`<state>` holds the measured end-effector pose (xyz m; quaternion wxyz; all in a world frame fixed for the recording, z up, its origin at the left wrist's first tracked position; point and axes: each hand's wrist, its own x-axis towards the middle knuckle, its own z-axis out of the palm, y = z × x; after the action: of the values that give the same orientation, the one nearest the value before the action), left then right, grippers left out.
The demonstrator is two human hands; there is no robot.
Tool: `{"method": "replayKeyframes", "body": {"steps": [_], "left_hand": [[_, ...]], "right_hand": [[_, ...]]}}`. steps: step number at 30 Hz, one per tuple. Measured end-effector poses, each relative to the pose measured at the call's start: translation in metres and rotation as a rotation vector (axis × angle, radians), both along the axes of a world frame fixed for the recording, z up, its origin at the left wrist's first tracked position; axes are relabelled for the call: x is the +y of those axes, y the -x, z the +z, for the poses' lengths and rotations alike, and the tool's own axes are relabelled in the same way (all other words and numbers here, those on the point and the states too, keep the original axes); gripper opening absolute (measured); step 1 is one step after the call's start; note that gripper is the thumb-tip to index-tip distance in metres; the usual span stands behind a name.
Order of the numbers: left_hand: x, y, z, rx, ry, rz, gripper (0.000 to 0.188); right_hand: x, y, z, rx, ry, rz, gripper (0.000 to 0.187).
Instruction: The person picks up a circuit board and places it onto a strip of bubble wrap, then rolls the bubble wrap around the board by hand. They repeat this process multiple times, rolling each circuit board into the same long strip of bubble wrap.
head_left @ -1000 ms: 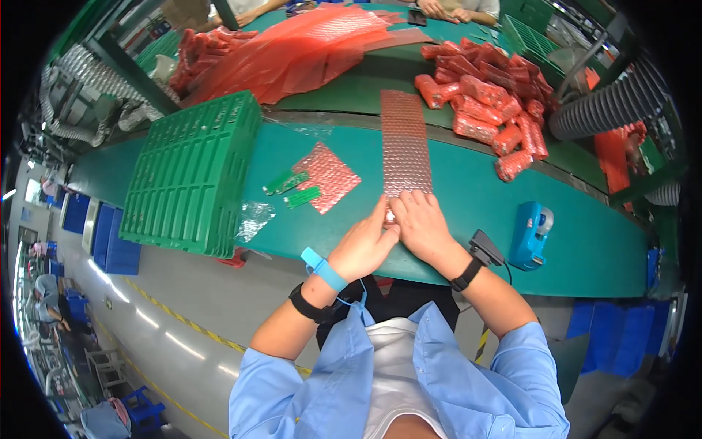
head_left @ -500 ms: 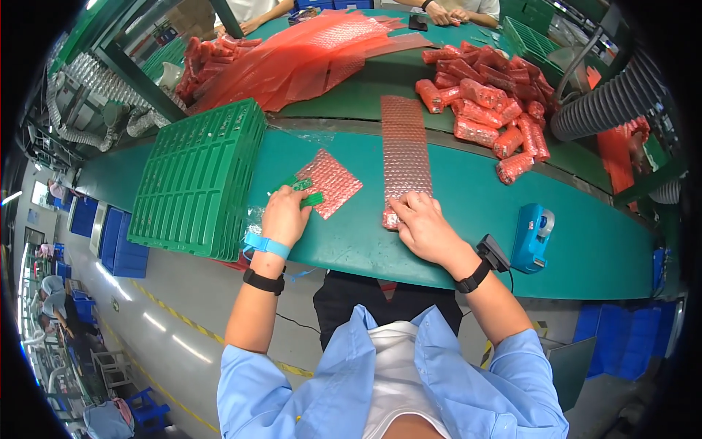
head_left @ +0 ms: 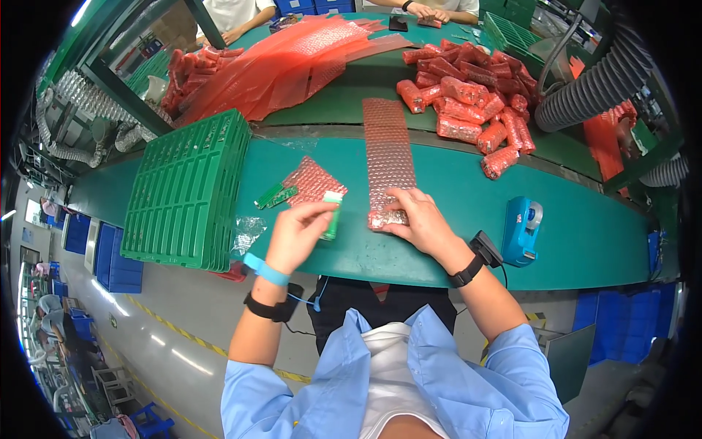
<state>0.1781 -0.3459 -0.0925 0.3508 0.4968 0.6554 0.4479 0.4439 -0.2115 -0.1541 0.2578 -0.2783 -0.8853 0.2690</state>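
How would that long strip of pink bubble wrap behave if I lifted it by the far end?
The strip of bubble wrap would probably sag, since it looks like thin, flexible sheet. It's likely light for its size, being see-through film with air bubbles. The near end, by the right hand, looks rolled, so it might unroll once free.

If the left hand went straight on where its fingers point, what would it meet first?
Likely the long bubble-wrap strip, near its lower end by the right hand; depth is unclear.
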Motion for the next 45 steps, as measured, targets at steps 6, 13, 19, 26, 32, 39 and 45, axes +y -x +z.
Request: {"method": "replayKeyframes", "body": {"steps": [6,13,19,26,32,39,45], "left_hand": [[0.016,-0.058,-0.026,-0.231,0.072,-0.126,0.044],[0.024,-0.076,-0.026,-0.419,0.120,-0.137,0.053],[0.024,-0.058,-0.040,-0.179,0.013,-0.148,0.049],[0.035,-0.055,-0.034,0.072,0.013,-0.132,0.025],[0.050,-0.069,-0.025,0.362,-0.004,-0.179,0.018],[0.047,-0.070,-0.036,0.306,-0.174,-0.183,0.020],[0.030,-0.050,-0.032,0.310,-0.205,-0.200,0.027]], "right_hand": [[-0.004,-0.010,-0.019,0.008,-0.064,-0.022,0.093],[-0.002,-0.011,-0.019,0.018,-0.041,-0.034,0.108],[-0.001,-0.008,-0.018,-0.060,-0.068,-0.082,0.113],[-0.002,-0.012,-0.021,0.012,-0.028,-0.018,0.114],[-0.002,-0.011,-0.027,0.074,-0.068,-0.007,0.103],[-0.009,-0.006,-0.010,0.052,-0.058,-0.009,0.057],[-0.008,0.002,-0.010,0.127,0.024,0.029,0.036]]}}
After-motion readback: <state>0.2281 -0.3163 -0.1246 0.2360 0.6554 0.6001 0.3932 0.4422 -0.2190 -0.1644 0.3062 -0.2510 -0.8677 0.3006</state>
